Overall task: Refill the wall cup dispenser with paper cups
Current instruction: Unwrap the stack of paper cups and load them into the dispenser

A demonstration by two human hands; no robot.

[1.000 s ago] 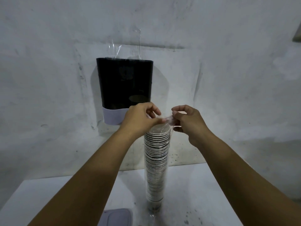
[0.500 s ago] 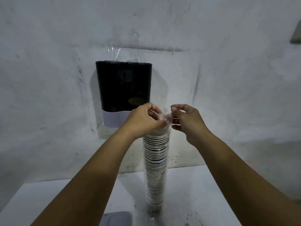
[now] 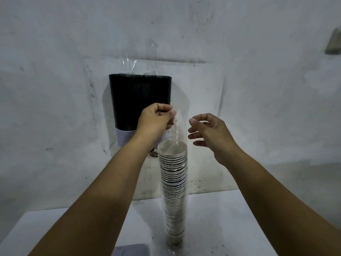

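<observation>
A tall stack of paper cups (image 3: 173,191) stands upright on the white table (image 3: 212,228), wrapped in a clear plastic sleeve (image 3: 176,130). My left hand (image 3: 156,119) pinches the sleeve's loose top and holds it up above the stack. My right hand (image 3: 206,132) hovers just right of the sleeve, fingers apart, holding nothing. Behind them a black cup dispenser (image 3: 138,100) with a white lower band hangs on the wall; clear plastic sticks out of its top, and a cup bottom shows under it, partly hidden by my left wrist.
A grey-lilac flat lid-like object (image 3: 132,250) lies at the table's near edge, left of the stack. The stained grey wall (image 3: 258,89) rises directly behind the table. A small fixture (image 3: 334,41) sits on the wall at the far right.
Both hands were pinching the sleeve's top together over the stack. Now my right hand has let go and moved right, while my left hand has lifted the plastic upward.
</observation>
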